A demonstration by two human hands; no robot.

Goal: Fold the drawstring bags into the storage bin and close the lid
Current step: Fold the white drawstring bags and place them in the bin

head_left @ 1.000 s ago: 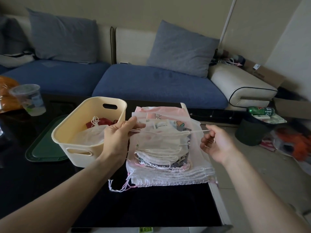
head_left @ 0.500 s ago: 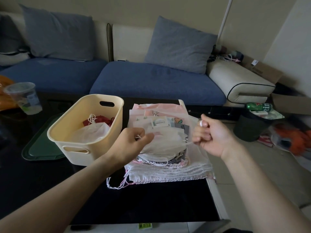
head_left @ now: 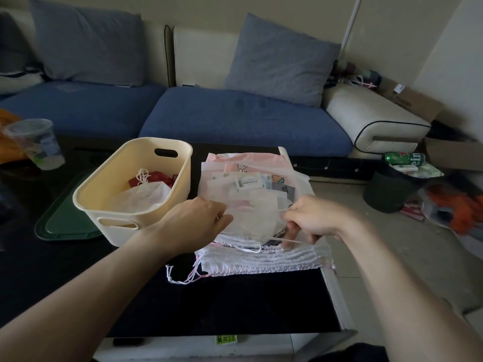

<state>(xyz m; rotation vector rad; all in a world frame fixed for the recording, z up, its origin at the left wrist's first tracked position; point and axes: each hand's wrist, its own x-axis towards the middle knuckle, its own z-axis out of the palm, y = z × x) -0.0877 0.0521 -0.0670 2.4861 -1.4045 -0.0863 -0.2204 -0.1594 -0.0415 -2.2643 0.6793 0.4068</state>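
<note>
A cream storage bin [head_left: 104, 205] stands on the dark table and holds a white folded bag [head_left: 146, 195] and a red one [head_left: 156, 177]. To its right lies a stack of translucent white and pink drawstring bags [head_left: 261, 259]. Over that stack I hold a sheer white bag [head_left: 251, 215] folded between both hands. My left hand [head_left: 198, 220] pinches its left edge. My right hand [head_left: 311, 218] grips its right edge and a thin white drawstring [head_left: 285, 241]. A green lid [head_left: 65, 218] lies flat under the bin's left side.
A clear plastic cup [head_left: 39, 145] stands at the table's far left. A blue sofa [head_left: 235, 118] with grey cushions runs behind the table. On the floor to the right sit a dark waste bin [head_left: 389, 192] with a green can [head_left: 403, 159] and scattered clutter.
My hands have come together and dropped toward the stack, folding the sheer bag that was stretched wide a second ago. The drawstring now trails below my right hand.
</note>
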